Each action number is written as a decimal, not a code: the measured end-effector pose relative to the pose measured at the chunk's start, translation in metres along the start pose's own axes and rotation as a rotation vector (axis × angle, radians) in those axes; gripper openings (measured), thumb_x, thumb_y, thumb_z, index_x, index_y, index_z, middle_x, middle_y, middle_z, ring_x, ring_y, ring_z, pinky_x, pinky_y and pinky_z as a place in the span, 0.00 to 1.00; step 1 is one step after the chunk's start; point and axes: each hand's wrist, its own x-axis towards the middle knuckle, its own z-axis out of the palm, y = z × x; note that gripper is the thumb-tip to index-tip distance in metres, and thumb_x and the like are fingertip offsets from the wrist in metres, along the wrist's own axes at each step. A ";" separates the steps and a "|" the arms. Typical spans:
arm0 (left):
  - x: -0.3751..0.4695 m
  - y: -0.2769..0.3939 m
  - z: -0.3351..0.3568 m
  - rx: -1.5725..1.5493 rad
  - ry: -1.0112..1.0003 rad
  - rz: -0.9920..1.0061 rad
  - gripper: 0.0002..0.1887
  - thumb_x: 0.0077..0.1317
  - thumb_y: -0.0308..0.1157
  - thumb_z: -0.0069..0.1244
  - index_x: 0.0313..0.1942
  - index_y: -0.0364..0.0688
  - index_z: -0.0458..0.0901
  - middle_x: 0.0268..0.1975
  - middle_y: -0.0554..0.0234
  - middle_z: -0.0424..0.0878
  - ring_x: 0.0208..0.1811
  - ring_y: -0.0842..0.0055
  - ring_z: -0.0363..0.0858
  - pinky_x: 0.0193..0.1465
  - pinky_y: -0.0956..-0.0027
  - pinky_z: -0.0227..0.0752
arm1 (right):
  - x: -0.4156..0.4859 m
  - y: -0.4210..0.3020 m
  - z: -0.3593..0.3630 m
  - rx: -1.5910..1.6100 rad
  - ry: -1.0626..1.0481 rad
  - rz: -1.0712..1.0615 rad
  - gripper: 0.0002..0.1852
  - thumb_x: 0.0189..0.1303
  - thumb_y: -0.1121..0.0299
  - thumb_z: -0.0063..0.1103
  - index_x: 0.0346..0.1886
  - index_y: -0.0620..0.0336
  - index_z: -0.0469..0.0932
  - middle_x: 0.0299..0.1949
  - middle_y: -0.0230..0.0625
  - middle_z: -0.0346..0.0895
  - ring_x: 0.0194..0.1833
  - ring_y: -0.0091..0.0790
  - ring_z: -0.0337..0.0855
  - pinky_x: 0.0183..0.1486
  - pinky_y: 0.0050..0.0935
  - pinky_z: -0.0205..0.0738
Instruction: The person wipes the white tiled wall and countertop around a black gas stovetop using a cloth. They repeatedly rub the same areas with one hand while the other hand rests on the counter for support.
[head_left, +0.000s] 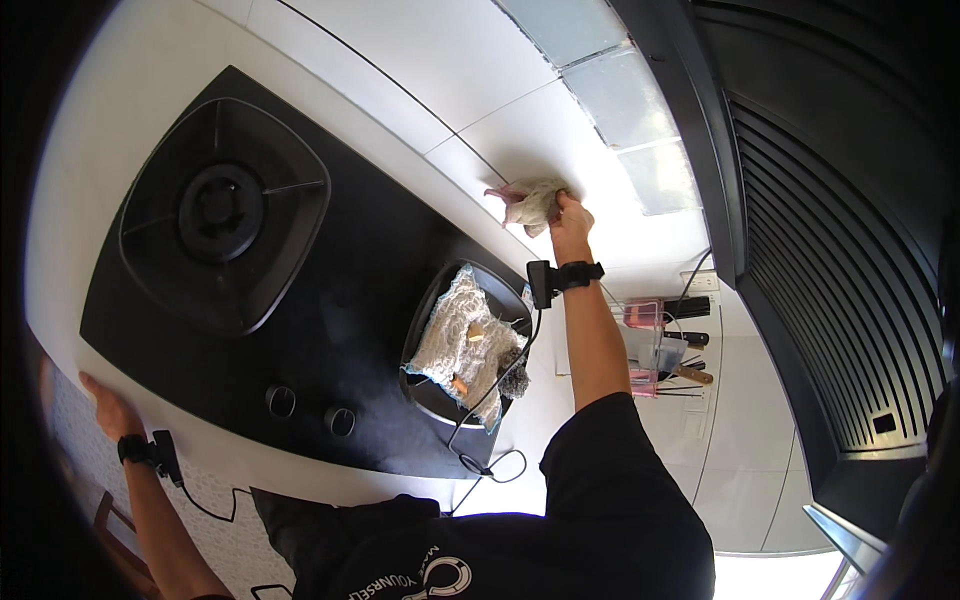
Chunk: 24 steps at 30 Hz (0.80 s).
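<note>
My right hand (571, 221) grips a crumpled pale cloth (536, 204) against the white tiled wall behind the gas cooktop (360, 247). At the left, my left hand (112, 409) rests at the front edge of the white counter, holding nothing that I can see; its fingers are partly hidden. Over the cooktop's right burner lies a loose-woven whitish cloth (457, 330) with blue edging, small pale and orange bits on it. Beside that cloth is a steel wool scourer (514, 373). The left burner (221, 210) is uncovered.
Two knobs (341, 421) sit at the cooktop's front. A wall rack (649, 345) holds knives and other utensils right of my arm. The slatted range hood (825, 285) overhangs the right side. A black cable hangs from my right wrist device across the right burner.
</note>
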 end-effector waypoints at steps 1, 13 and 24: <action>-0.001 -0.001 0.000 -0.034 -0.034 0.038 0.57 0.60 0.81 0.27 0.59 0.30 0.78 0.61 0.42 0.78 0.64 0.53 0.73 0.69 0.57 0.61 | -0.001 0.004 -0.001 -0.068 0.026 0.003 0.12 0.57 0.83 0.63 0.46 0.68 0.81 0.40 0.39 0.81 0.37 0.35 0.81 0.31 0.33 0.74; -0.008 0.007 0.000 -0.050 -0.049 -0.027 0.57 0.61 0.80 0.27 0.58 0.27 0.78 0.60 0.40 0.78 0.64 0.52 0.73 0.68 0.58 0.62 | -0.021 -0.033 0.034 0.083 0.050 0.002 0.10 0.60 0.84 0.60 0.46 0.72 0.79 0.43 0.44 0.81 0.41 0.39 0.83 0.36 0.33 0.79; 0.003 -0.003 0.001 -0.047 -0.061 0.029 0.57 0.61 0.80 0.26 0.58 0.29 0.78 0.61 0.41 0.78 0.64 0.53 0.73 0.68 0.59 0.62 | -0.012 0.020 0.022 -0.210 0.049 0.079 0.13 0.59 0.83 0.61 0.48 0.71 0.79 0.47 0.44 0.81 0.44 0.42 0.83 0.41 0.37 0.81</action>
